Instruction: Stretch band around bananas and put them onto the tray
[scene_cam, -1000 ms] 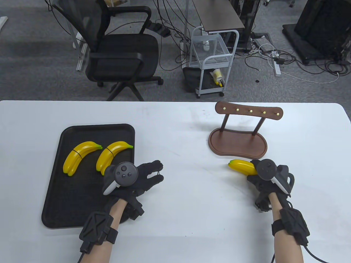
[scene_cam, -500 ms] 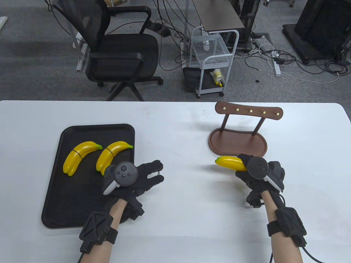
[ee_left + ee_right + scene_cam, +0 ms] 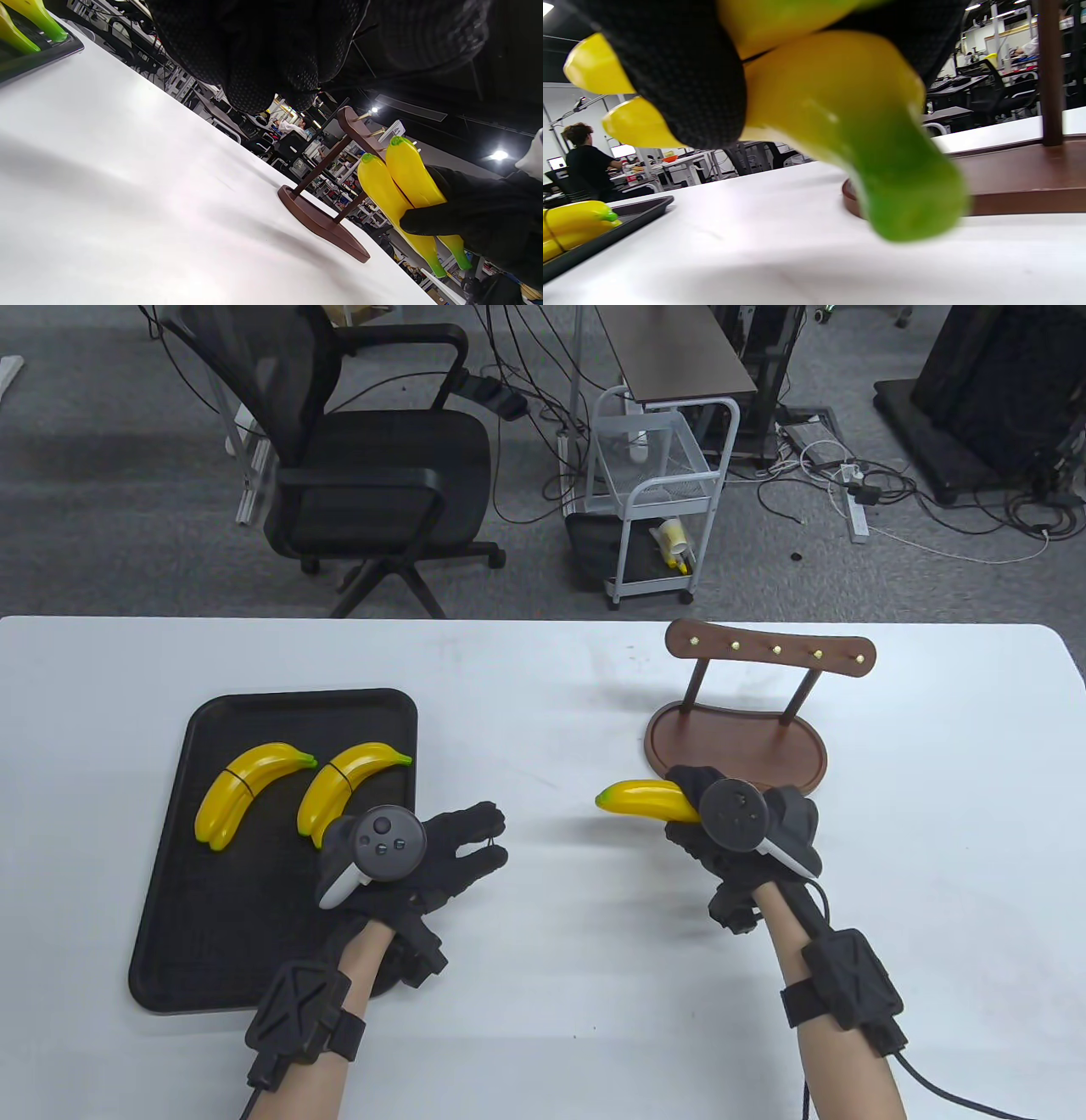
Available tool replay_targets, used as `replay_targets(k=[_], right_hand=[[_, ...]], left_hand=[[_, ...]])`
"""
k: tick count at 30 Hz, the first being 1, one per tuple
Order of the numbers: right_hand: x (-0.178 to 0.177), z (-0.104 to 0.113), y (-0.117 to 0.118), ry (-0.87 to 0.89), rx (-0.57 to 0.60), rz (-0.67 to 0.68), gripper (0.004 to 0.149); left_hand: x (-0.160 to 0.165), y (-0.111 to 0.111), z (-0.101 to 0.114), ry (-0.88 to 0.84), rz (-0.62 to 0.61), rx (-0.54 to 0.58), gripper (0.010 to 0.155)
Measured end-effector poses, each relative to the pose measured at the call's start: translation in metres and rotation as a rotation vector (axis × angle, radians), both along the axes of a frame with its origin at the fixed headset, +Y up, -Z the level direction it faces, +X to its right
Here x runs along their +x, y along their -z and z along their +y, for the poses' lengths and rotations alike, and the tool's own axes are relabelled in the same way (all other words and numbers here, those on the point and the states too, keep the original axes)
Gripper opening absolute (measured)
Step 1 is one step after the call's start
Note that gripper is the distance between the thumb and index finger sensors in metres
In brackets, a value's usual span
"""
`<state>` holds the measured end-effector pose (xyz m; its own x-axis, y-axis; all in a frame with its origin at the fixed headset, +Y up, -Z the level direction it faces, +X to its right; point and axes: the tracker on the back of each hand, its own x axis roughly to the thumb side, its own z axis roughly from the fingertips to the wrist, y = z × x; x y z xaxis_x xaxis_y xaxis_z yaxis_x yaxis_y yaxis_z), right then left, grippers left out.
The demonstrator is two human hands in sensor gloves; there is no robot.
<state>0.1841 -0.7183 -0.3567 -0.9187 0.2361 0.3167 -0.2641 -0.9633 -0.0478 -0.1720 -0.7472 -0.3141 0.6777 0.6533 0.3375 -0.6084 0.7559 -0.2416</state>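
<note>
The right hand [image 3: 721, 831] grips a pair of bananas [image 3: 645, 800] above the table's middle, near the wooden stand [image 3: 735, 746]. The left hand [image 3: 424, 857], beside the tray's [image 3: 212, 899] right edge, pinches a thin band [image 3: 490, 840]. Next, I think, the band must stretch around this pair.

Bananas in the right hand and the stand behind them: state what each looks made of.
Bananas: likely glossy moulded plastic; sharp highlights, uniform yellow, painted-looking green tips. Stand: dark brown wood or wood-look, smooth satin sheen, with small brass-coloured pegs; which, the pictures cannot settle.
</note>
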Motion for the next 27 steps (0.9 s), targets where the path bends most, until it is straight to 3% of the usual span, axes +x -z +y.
replay_targets(k=[13,27], right_hand=[[-0.043,0.0,-0.009,0.018,0.015,0.104,0.068],[-0.075,-0.001,-0.022,0.013,0.021,0.199,0.068]], left_hand=[[0.001,0.0,-0.001,-0.026,-0.012,-0.019,0.066],[0.006,0.002,-0.007,-0.074,-0.053,-0.112,0.072]])
